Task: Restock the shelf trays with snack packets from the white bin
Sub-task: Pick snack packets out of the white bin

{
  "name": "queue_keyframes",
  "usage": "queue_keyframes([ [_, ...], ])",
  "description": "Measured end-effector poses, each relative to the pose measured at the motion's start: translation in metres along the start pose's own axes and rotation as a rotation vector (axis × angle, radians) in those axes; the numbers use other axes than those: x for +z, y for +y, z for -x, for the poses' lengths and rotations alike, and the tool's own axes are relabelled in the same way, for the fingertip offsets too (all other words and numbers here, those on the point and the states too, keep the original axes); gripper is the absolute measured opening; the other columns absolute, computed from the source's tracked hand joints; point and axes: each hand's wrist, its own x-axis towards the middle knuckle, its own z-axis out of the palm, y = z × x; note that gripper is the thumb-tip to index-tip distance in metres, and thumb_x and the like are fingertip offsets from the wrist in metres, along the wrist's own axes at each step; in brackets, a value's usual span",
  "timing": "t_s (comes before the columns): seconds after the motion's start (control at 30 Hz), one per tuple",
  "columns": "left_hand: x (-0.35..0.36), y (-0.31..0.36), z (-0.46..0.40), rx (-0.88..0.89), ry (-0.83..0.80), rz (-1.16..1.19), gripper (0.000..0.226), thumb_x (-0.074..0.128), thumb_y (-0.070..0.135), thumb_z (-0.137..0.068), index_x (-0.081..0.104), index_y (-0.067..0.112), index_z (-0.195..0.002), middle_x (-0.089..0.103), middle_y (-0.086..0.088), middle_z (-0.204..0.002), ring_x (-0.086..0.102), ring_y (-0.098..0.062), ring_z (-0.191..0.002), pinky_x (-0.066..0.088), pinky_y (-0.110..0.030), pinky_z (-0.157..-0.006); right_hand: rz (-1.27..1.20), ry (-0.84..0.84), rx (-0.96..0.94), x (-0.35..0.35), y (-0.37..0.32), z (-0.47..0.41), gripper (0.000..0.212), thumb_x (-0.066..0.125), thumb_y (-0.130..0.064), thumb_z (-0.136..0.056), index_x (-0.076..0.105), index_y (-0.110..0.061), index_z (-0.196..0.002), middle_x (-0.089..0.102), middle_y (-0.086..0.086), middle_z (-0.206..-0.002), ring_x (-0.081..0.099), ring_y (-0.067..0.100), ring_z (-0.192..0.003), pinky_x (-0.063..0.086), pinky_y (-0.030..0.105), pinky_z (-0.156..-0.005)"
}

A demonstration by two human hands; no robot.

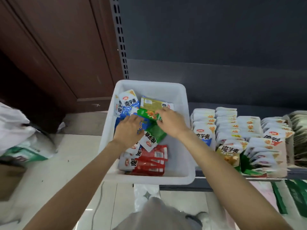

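The white bin (pixel 186 146) sits on the left end of the shelf, holding blue, green, olive and red snack packets. Both of my hands are inside it. My left hand (pixel 128 130) presses down on blue packets (pixel 146 124), fingers curled over them. My right hand (pixel 169 122) pinches a green packet (pixel 147 114) lying across the middle of the bin. Red packets (pixel 149 161) are stacked at the bin's near end, and blue-and-white ones (pixel 128 101) at its far left corner. To the right, shelf trays (pixel 280 173) hold upright rows of white packets (pixel 205 130).
A dark shelf back panel and a perforated upright (pixel 121 39) rise behind the bin. A brown wooden door (pixel 58 47) stands at left. White and green bags (pixel 20 138) lie on the tiled floor at left. More green packages (pixel 294 196) sit on the lower shelf at right.
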Motion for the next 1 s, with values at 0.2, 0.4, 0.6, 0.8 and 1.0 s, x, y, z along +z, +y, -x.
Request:
queue_keyframes([
  [0.2,0.013,-0.004,-0.008,-0.031,-0.131,-0.135,0.05,0.049,0.04,-0.091,0.041,0.018,-0.134,0.046,-0.003,-0.132,0.046,-0.022,-0.12,0.041,-0.036,-0.096,0.267,-0.165,0.218,0.03,-0.012,-0.037,0.037,0.06,-0.013,-0.09,0.049,-0.004,-0.124,0.058,0.013,-0.121,0.06,0.03,-0.108,0.049,0.037,-0.084],
  [0.4,0.006,-0.001,0.0,0.067,0.232,0.091,0.06,0.066,0.035,-0.081,0.045,0.012,-0.132,0.047,-0.01,-0.132,0.047,-0.029,-0.119,0.045,-0.042,-0.096,0.498,0.004,-0.019,0.008,-0.024,-0.013,0.028,0.046,-0.002,-0.088,0.063,-0.013,-0.107,0.069,0.005,-0.101,0.066,0.026,-0.094,0.048,0.032,-0.076],
  [0.6,-0.04,0.005,0.014,0.49,0.212,0.332,0.063,0.06,0.053,-0.081,0.044,0.025,-0.135,0.044,0.004,-0.139,0.035,-0.015,-0.133,0.027,-0.047,-0.111,-0.582,0.107,0.276,-0.045,-0.032,0.041,0.021,0.059,-0.012,-0.087,0.065,-0.018,-0.105,0.068,0.003,-0.082,0.062,0.018,-0.078,0.039,0.024,-0.067],
  [0.8,-0.066,0.026,0.036,0.587,-0.041,0.71,0.055,0.061,0.048,-0.084,0.048,0.026,-0.133,0.049,0.011,-0.138,0.042,-0.006,-0.13,0.033,-0.028,-0.109,-1.496,-0.071,0.392,-0.066,-0.009,0.084,0.024,0.054,0.002,-0.088,0.066,-0.014,-0.101,0.069,0.012,-0.095,0.065,0.017,-0.08,0.051,0.02,-0.063],
  [1.0,-0.067,0.08,0.029,0.226,0.273,0.959,0.012,0.055,0.019,-0.094,0.062,0.028,-0.099,0.068,0.017,-0.095,0.064,0.001,-0.09,0.055,-0.023,-0.075,-1.603,0.044,0.422,-0.074,0.003,0.129,0.017,0.048,-0.009,-0.096,0.065,-0.005,-0.097,0.065,0.003,-0.068,0.06,0.012,-0.056,0.044,0.019,-0.045],
])
